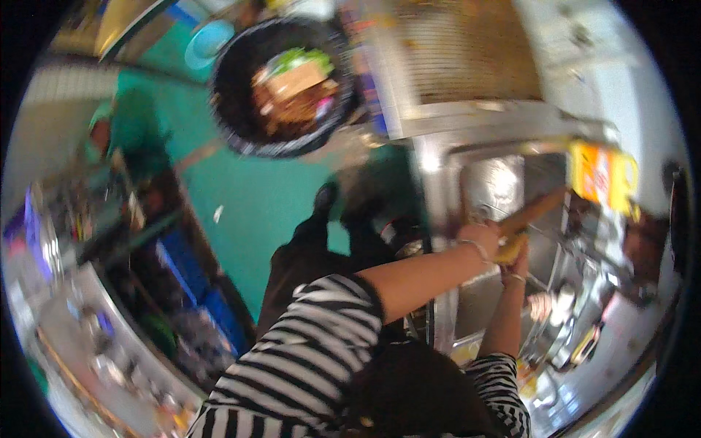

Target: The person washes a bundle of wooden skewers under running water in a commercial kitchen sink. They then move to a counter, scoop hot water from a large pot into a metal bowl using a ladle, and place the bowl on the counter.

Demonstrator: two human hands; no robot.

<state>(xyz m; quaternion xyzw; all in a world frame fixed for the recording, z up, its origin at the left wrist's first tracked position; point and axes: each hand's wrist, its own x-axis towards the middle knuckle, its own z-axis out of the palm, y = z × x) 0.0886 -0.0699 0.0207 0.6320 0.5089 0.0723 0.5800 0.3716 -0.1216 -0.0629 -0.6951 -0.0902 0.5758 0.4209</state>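
Note:
Both my hands meet over a stainless steel sink (pixel 452 219) on the right. My left hand (pixel 482 241) grips one end of a long, flat brown utensil (pixel 534 211), whose far end points towards a yellow plastic jug. Blur hides whether the utensil is wood or metal. My right hand (pixel 517 263) is closed around a yellow piece, apparently a sponge (pixel 512 249), pressed close to the utensil's near end. Striped sleeves end at the elbows, and a band circles each wrist.
The yellow jug (pixel 602 178) stands at the sink's far edge. Blurred kitchenware (pixel 567 306) lies right of the sink. A black tub (pixel 230 109) of food waste and cardboard sits on the green floor (pixel 230 202), near a light blue basin (pixel 208 44). Blue crates (pixel 186 268) are at left.

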